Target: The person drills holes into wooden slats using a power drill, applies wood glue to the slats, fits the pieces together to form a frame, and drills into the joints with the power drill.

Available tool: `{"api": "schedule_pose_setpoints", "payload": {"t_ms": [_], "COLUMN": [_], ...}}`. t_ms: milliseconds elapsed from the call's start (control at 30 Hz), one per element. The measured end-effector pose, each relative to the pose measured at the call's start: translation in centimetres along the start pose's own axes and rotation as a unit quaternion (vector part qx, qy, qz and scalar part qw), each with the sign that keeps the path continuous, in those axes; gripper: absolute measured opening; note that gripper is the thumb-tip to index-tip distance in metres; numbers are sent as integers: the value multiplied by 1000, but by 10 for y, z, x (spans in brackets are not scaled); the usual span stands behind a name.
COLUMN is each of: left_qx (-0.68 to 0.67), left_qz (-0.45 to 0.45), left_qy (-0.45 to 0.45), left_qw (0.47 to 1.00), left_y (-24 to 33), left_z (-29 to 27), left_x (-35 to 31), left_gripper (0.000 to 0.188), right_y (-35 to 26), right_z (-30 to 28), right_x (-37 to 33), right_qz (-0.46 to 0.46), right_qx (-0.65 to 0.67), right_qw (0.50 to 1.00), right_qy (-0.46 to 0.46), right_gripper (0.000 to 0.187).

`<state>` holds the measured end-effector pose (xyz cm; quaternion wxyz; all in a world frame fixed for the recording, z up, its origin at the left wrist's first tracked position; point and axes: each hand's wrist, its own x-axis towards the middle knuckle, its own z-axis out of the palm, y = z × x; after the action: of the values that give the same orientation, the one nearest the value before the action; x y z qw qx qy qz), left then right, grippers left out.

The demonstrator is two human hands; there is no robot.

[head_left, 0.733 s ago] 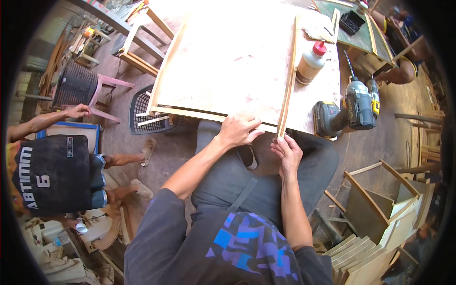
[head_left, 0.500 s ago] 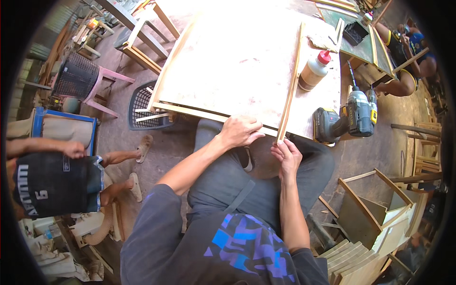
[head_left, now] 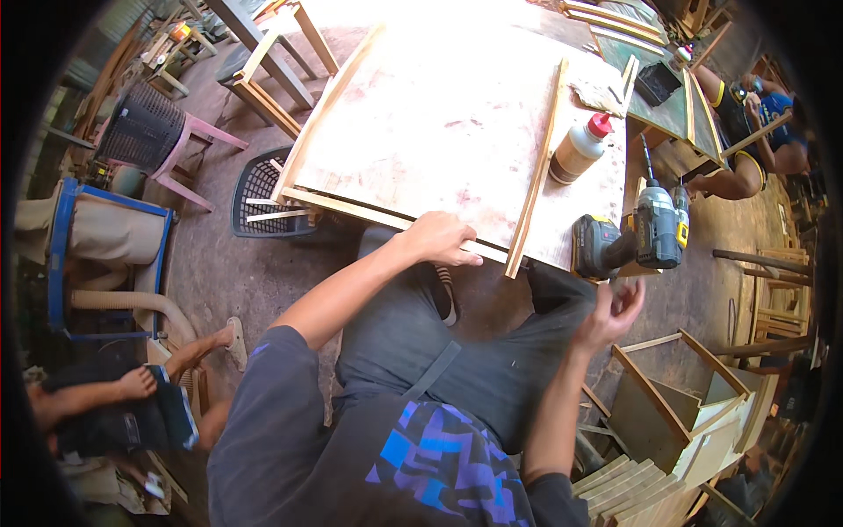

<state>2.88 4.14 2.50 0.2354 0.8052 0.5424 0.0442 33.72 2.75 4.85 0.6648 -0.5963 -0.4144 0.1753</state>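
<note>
Pinching near strip [head_left: 351,211] along front edge of tabletop [head_left: 430,158] with left hand [head_left: 442,239]; with right hand [head_left: 610,312] empty, spread near drill [head_left: 659,233]. Lined along left edge already; can't tell if fastened.

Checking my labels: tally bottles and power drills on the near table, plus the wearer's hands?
Red-capped bottle: 1
Power drills: 2 (front drill, partly hidden drill)
Wearer's hands: 2 (left hand, right hand)
Total: 5

Tan strip [head_left: 538,167] left of the white-and-brown, red-capped bottle [head_left: 576,156]; nearer than the bottle, dark shirt [head_left: 439,457] with blue and purple shapes.
</note>
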Motion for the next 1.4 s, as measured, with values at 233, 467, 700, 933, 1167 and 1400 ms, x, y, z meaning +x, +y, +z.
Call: {"api": "schedule_pose_setpoints", "payload": {"t_ms": [233, 467, 700, 933, 1167, 1400], "left_qx": [1, -3, 9, -19, -11, -2], "left_qz": [-22, 25, 46, 54, 40, 67], "left_qy": [-93, -85, -73, -77, -89, -73], "left_qw": [995, 996, 996, 995, 995, 995], "left_y": [10, 3, 7, 3, 4, 2], "left_z": [-2, 7, -8, 1, 3, 2], "left_x": [11, 10, 22, 29, 29, 29], "left_gripper": [44, 41, 50, 51, 53, 54], "right_y": [36, -23, -8, 24, 35, 45], "right_z": [35, -72, -120, -118, -103, -101], "right_x": [73, 71, 38, 12, 20, 23], "right_qz": [36, 208, 617, 714, 708, 711], "right_qx": [120, 111, 179, 230, 203, 214], "right_qw": [977, 921, 691, 598, 585, 575], "right_qy": [-174, -311, -331, -284, -340, -343], "right_gripper": [43, 47, 60, 54, 56, 62]}}
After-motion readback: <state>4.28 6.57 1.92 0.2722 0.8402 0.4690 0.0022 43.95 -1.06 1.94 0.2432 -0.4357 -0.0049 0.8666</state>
